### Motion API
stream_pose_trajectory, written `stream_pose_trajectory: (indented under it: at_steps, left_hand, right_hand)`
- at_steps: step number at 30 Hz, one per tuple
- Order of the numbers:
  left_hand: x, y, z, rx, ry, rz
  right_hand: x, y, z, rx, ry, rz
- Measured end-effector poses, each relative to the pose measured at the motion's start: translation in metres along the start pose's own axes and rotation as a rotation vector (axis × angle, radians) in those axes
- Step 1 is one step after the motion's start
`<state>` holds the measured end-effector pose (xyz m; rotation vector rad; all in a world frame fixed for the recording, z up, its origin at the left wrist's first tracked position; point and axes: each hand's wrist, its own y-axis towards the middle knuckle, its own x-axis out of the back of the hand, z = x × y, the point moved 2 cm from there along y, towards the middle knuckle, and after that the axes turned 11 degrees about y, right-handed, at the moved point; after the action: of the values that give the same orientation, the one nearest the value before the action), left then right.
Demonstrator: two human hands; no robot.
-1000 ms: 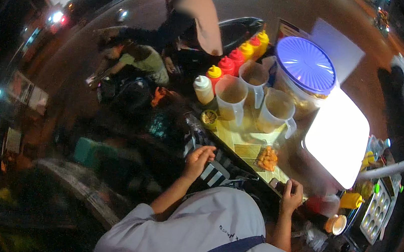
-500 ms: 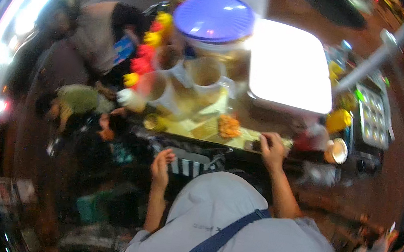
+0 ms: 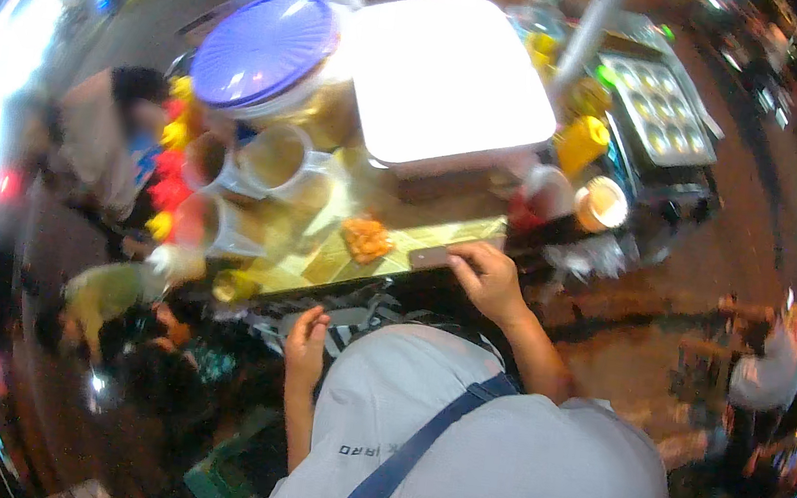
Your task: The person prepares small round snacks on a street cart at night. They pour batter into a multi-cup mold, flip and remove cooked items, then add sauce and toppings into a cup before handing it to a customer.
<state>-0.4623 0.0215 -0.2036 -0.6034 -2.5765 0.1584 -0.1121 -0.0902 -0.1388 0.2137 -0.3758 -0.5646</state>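
My right hand [image 3: 486,278] is at the near edge of the table, thumb and fingers closed on the end of a flat, dark rectangular piece [image 3: 429,258] that looks like a scraper or short blade. It lies low over the yellow patterned tabletop [image 3: 466,229]. Just left of it sits a small heap of orange chopped food [image 3: 366,240], apart from the piece. My left hand [image 3: 305,345] is raised in front of the table edge, fingers upright and slightly bent, with nothing seen in it.
Clear plastic jugs [image 3: 275,159] stand at the left, near a tub with a purple lid [image 3: 265,52]. A bright white lidded box [image 3: 454,82] is behind the food. To the right are a yellow bottle [image 3: 582,144], a cup [image 3: 601,204] and a tray with round hollows [image 3: 659,112]. People are nearby.
The view has turned, so the tabletop appears tilted and further left. More of the flat dark piece shows beside my right hand. My left hand stays raised near the edge.
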Motion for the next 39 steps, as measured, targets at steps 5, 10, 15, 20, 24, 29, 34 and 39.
stream_pose_trajectory:
  at_steps: [5,10,15,20,24,29,34,39]
  left_hand:
    - [-0.011,0.012,-0.012,0.03,0.084,0.131]
    - [-0.019,0.027,-0.026,-0.028,0.152,0.199]
    - [-0.024,0.039,-0.05,-0.097,0.247,0.324]
    - [-0.039,0.051,-0.088,-0.148,0.26,0.492]
    - [-0.059,0.061,-0.131,-0.294,0.355,0.655]
    - [-0.092,0.071,-0.184,-0.472,0.42,0.837]
    - [-0.153,0.079,-0.219,-0.858,0.513,0.913]
    - [-0.222,0.072,-0.238,-1.217,0.519,0.842]
  right_hand:
    - [0.078,-0.031,0.032,-0.112,-0.139,-0.111]
    - [0.163,-0.055,0.028,-0.347,-0.318,-0.659]
    - [0.175,-0.085,0.007,-0.705,-0.51,-0.377]
    - [0.135,-0.09,-0.036,-0.677,-0.172,-0.431]
    - [0.114,-0.086,-0.057,-0.702,-0.077,-0.622]
    - [0.109,-0.086,-0.057,-0.654,-0.056,-0.676]
    - [0.11,-0.088,-0.067,-0.502,-0.367,-0.685]
    - [0.113,-0.102,-0.075,-0.603,-0.137,-0.779]
